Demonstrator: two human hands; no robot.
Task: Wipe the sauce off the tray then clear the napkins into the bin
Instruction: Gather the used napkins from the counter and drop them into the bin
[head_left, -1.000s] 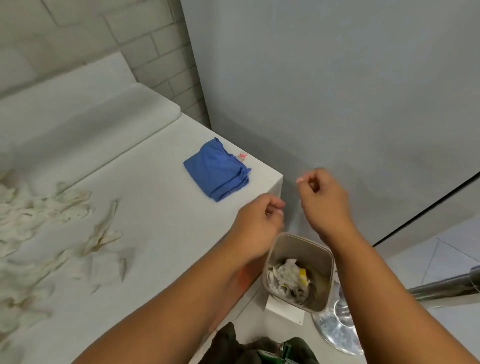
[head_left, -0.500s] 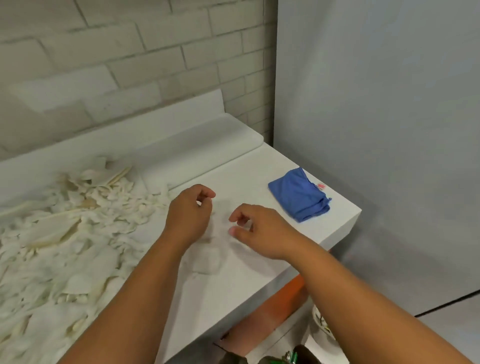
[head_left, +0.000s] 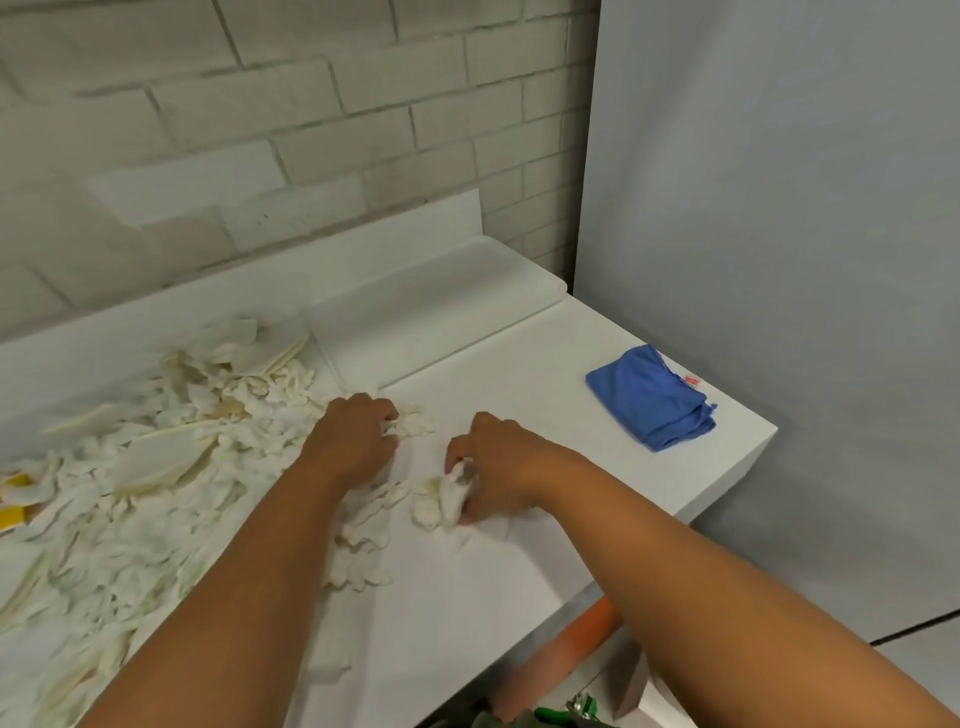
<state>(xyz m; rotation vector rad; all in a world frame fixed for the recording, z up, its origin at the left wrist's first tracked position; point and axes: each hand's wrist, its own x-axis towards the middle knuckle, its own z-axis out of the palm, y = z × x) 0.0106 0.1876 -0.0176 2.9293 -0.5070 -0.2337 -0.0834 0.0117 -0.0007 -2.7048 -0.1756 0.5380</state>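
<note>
A big heap of torn white napkin pieces (head_left: 156, 467) covers the left of the white table (head_left: 519, 571). My left hand (head_left: 353, 441) is curled over small scraps (head_left: 413, 427) at the heap's right edge and pinches them. My right hand (head_left: 493, 467) grips a crumpled, slightly stained napkin wad (head_left: 449, 499) lying on the table. More scraps (head_left: 363, 551) lie between my forearms. A white tray (head_left: 436, 312) sits at the back against the brick wall. The bin is out of view.
A folded blue cloth (head_left: 652, 397) lies near the table's right corner. A grey panel (head_left: 779, 260) stands right of the table. Yellow bits (head_left: 13, 499) show at the far left of the heap. The table's front edge drops off at lower right.
The view swung from the bin below the table's corner back up to the tabletop. Both hands came from above the bin, empty, down onto the napkin scraps and took hold of them.
</note>
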